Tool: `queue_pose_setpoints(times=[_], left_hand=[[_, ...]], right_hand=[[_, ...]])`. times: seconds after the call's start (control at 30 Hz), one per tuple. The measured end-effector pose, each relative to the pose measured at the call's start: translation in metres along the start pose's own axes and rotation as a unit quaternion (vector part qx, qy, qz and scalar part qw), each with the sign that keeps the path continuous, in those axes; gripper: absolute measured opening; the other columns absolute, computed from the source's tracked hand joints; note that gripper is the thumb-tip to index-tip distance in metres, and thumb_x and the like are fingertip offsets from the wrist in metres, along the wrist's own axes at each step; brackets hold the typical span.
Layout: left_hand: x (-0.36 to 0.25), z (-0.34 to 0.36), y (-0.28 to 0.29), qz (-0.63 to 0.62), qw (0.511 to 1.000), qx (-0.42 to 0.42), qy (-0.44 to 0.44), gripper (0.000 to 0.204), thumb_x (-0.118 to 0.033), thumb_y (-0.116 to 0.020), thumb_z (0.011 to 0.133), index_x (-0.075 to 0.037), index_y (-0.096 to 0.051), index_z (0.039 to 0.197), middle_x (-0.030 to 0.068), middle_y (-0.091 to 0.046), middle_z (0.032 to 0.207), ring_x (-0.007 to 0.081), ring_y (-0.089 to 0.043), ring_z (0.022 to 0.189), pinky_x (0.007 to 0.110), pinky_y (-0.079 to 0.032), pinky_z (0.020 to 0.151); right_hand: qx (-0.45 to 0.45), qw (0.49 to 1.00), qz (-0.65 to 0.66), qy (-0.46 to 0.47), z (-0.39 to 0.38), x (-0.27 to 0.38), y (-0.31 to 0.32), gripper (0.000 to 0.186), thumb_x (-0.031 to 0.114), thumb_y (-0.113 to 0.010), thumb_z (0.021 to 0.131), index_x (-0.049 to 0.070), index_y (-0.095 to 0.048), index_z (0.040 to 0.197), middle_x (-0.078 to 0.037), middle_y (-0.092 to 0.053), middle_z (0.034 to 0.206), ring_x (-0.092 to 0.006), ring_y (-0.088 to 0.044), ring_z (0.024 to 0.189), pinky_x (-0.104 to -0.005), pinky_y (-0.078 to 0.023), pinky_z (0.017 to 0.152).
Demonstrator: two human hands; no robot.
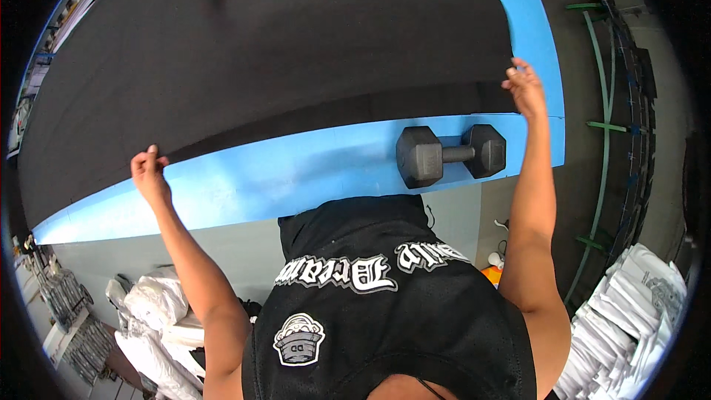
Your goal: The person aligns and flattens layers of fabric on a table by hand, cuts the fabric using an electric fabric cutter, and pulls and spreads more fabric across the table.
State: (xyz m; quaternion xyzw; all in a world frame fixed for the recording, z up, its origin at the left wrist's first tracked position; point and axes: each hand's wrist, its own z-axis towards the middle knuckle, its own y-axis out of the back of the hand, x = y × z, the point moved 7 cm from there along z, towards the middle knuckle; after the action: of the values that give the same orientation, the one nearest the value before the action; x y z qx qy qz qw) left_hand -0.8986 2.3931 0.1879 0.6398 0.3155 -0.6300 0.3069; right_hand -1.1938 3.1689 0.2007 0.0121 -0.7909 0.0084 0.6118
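Observation:
A wide sheet of black fabric [333, 37] lies over a blue table [296, 170], its near edge running between my two hands. My left hand [151, 172] is closed at that near edge on the left, fingers curled in and thumb up, with the cloth at the fingertips. At the sheet's right edge, close to its near corner, my right hand [526, 90] is closed with bent fingers on the cloth's border. A black hexagonal dumbbell [457, 153] rests on the bare blue strip in front of the fabric, left of my right forearm.
Stacked white folded material [626, 326] stands on the floor at the lower right. White wrapped bundles [157, 300] sit below the table at the left. Green metal bars [603, 126] run along the right side. Shelving with a blue frame [44, 55] lines the far left.

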Motion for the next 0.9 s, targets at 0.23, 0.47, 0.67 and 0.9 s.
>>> queue_pose_setpoints(times=[0.23,0.47,0.67,0.9], left_hand=[[0.069,-0.003,0.003,0.062,0.994,-0.002,0.091,0.02,-0.009,-0.07,0.083,-0.011,-0.05,0.078,-0.002,-0.054,0.061,0.0106,-0.055,0.052,0.023,-0.046,0.051],[0.068,-0.006,0.0,0.167,0.981,0.005,0.095,0.026,-0.018,-0.072,0.082,-0.011,-0.05,0.093,0.0014,-0.058,0.072,0.0114,-0.059,0.056,0.021,-0.045,0.048],[0.066,-0.002,0.005,0.136,0.985,0.04,0.094,0.014,-0.009,-0.067,0.085,-0.01,-0.053,0.087,-0.0007,-0.057,0.068,0.0088,-0.057,0.055,0.019,-0.043,0.049],[0.069,0.003,0.01,0.127,0.988,0.007,0.084,0.014,-0.008,-0.067,0.085,-0.011,-0.054,0.086,-0.0013,-0.057,0.07,0.0092,-0.056,0.057,0.021,-0.044,0.051]], right_hand=[[0.028,0.986,-0.109,-0.123,-0.009,-0.099,-0.004,0.016,0.011,-0.066,0.085,0.005,-0.06,0.098,-0.001,-0.063,0.077,-0.0101,-0.06,0.066,-0.0233,-0.047,0.057],[0.045,0.977,-0.182,-0.104,-0.02,-0.103,-0.001,0.015,0.018,-0.072,0.082,0.006,-0.063,0.081,0.003,-0.055,0.066,-0.0056,-0.05,0.057,-0.0211,-0.04,0.051],[0.077,0.97,-0.202,-0.108,-0.018,-0.078,-0.009,0.016,0.017,-0.071,0.082,0.007,-0.06,0.076,0.003,-0.055,0.064,-0.0052,-0.05,0.057,-0.0211,-0.04,0.049],[0.088,0.969,-0.172,-0.151,-0.02,-0.099,-0.001,0.016,0.015,-0.074,0.078,0.005,-0.064,0.084,-0.002,-0.062,0.069,-0.0082,-0.056,0.059,-0.0227,-0.044,0.054]])
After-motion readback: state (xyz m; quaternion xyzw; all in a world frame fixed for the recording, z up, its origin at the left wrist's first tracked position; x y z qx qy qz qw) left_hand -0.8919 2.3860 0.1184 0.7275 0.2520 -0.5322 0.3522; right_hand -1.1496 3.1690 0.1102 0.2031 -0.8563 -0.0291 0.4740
